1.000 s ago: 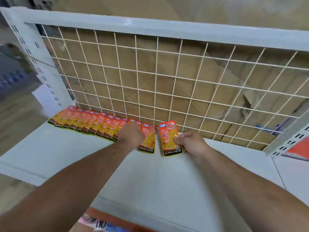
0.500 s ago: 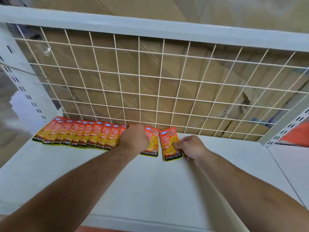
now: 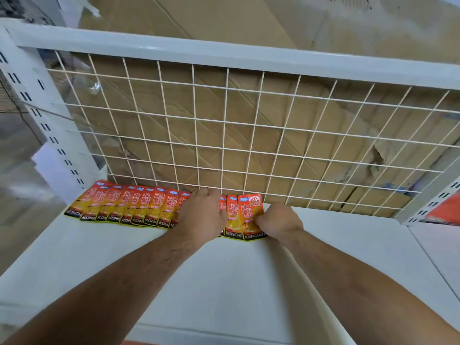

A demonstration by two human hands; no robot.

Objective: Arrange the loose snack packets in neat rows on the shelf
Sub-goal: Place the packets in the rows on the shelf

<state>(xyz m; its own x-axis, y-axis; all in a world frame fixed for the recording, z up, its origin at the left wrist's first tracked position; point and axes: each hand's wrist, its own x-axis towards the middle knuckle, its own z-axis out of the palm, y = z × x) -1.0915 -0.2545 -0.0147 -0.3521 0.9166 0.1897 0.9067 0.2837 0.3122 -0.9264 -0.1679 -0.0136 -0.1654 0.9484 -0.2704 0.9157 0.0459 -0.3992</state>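
Observation:
A row of several orange-red snack packets [image 3: 139,207] lies overlapped along the back of the white shelf [image 3: 224,282], against the wire grid. My left hand [image 3: 202,215] lies flat on the packets in the middle of the row and hides some of them. The rightmost packet [image 3: 250,215] overlaps its neighbour [image 3: 232,217]. My right hand [image 3: 280,224] pinches this rightmost packet at its right edge with curled fingers.
A white wire grid [image 3: 249,145] backs the shelf, with brown cardboard behind it. Slotted white uprights stand at the left [image 3: 44,125] and far right [image 3: 433,205]. An orange-red item [image 3: 445,212] shows at the right edge, on the neighbouring shelf.
My right hand has slid the rightmost packet left until it overlaps the row's end. My left hand has stayed on the row. The camera has shifted.

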